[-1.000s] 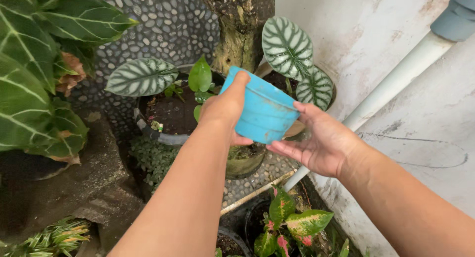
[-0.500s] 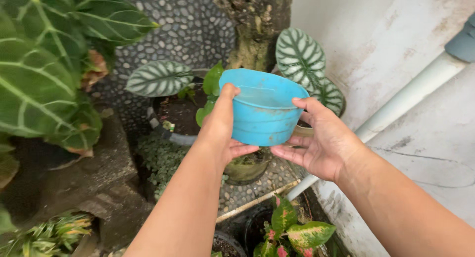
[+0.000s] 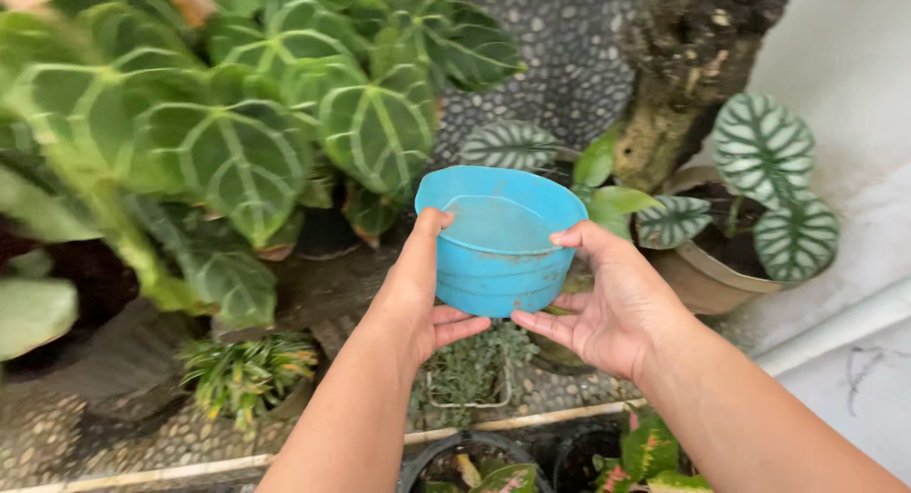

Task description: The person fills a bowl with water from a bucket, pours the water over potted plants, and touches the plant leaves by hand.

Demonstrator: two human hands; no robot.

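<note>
two bare forearms, no sleeves, no watch or bracelet in view. left hand (image 3: pixel 418 303) and right hand (image 3: pixel 607 308) ungloved, no rings showing, short trimmed nails on thumbs.

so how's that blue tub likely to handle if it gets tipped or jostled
The blue tub holds water, so it is probably heavy for its size and would slosh or spill if tilted. Its thin plastic wall may flex. The left hand and right hand support it from both sides.
</note>
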